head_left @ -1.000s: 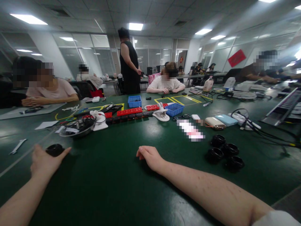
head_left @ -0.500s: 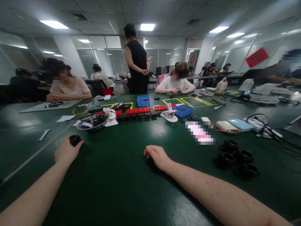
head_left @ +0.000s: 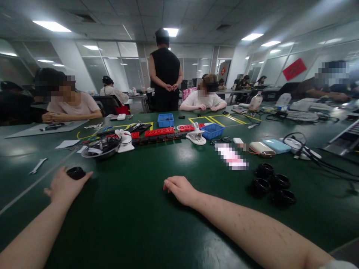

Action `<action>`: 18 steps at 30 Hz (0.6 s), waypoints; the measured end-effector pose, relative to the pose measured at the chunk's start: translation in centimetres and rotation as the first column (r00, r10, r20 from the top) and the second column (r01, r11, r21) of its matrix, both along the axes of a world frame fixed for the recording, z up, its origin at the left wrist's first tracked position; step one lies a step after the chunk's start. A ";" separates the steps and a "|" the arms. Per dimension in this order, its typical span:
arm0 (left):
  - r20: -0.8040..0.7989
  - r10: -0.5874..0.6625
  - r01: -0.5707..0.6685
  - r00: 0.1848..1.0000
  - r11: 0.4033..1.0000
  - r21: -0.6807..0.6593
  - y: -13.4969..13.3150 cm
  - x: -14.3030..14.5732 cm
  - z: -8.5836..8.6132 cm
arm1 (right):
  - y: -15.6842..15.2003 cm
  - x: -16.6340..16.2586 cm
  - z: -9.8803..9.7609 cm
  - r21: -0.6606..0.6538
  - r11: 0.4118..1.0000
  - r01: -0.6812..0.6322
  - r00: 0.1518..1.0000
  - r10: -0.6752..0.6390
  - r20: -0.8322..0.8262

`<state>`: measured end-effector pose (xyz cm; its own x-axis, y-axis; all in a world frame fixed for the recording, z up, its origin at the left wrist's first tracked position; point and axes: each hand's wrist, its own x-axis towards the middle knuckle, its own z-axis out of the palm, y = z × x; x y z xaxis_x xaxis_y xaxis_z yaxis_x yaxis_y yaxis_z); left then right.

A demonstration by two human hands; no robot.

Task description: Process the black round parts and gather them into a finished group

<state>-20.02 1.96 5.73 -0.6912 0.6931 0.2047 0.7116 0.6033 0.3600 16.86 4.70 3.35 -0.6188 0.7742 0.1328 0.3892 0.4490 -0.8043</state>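
My left hand (head_left: 65, 184) is at the left of the green table (head_left: 126, 209), around a black round part (head_left: 75, 172). Its thumb points away to the right of the part and its fingers are spread, the little finger sticking out. Contact between fingers and part is partly hidden. My right hand (head_left: 181, 189) rests on the table in the middle, fingers loosely curled, with nothing visible in it. Several similar black ring-shaped parts (head_left: 260, 185) stand grouped to the right, beyond my right forearm.
A wrench (head_left: 38, 166) lies at the far left. Ahead are a metal bowl (head_left: 99, 154) of cables, white clamps (head_left: 196, 137), red power strips (head_left: 159, 131) and blue bins (head_left: 212, 131). Power banks (head_left: 262, 148) and cables lie at right. Other people sit around; one stands behind the table.
My left hand has loosened around the black part, its fingers spreading apart. My right hand stays curled on the table. The view has shifted slightly to the right.
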 end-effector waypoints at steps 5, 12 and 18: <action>-0.399 -0.231 0.323 0.887 0.930 0.177 -0.4 5.8 -0.7 | -0.1 -0.1 -0.4 0.018 0.999 0.027 0.999 -0.026 -0.039; 0.167 -0.984 0.969 0.064 0.021 -0.244 -3.8 19.2 -2.8 | 1.0 2.2 5.7 0.125 0.948 0.292 0.947 -0.268 -0.178; 0.291 -0.955 0.981 0.049 -0.009 -0.193 -5.0 19.8 -1.1 | 3.0 16.0 12.4 0.358 0.668 0.652 0.739 -0.666 -0.102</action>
